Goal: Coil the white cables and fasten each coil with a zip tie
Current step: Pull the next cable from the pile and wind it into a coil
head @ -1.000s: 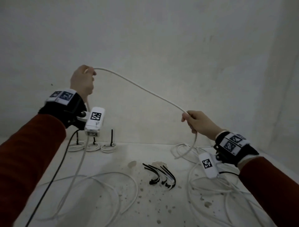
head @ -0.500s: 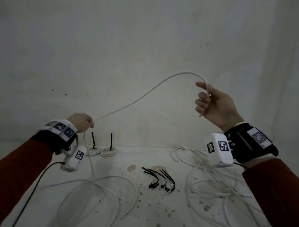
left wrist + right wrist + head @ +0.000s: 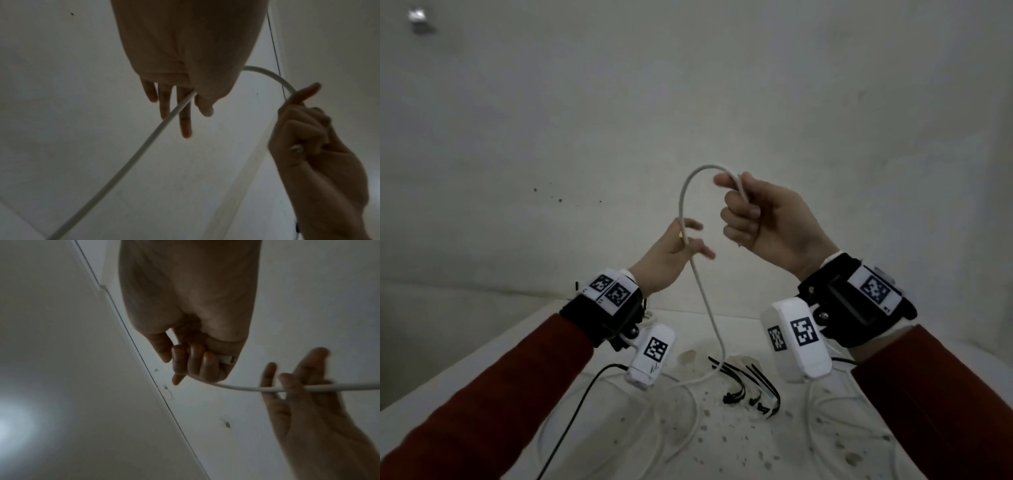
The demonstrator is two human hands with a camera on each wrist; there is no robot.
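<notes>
Holding a thin white round cable [image 3: 690, 192] aloft, both hands are raised above the white speckled tabletop [image 3: 739, 445], wrists bent upward, red sleeves [image 3: 482, 407] reaching in from 7 and 5 o'clock. The right hand [image 3: 770, 222] is the higher, palm turned toward the person, its fingers curled round the cable's end; the right wrist view shows the cut tip [image 3: 226, 360] lying under the thumb. From this hand the cable arches up and over toward 10 o'clock, then drops into the left hand [image 3: 671, 257]. The left hand is nearly open: fingers extended, the cable running across them and kept between thumb and forefinger, as the left wrist view shows [image 3: 185, 100]. Below it the cable hangs toward 6 o'clock and joins loose white loops [image 3: 681, 411] on the tabletop. Several black plastic zip ties [image 3: 746, 383] lie bunched just right of where it lands. More loose white cable [image 3: 822, 418] lies at 4 o'clock.
</notes>
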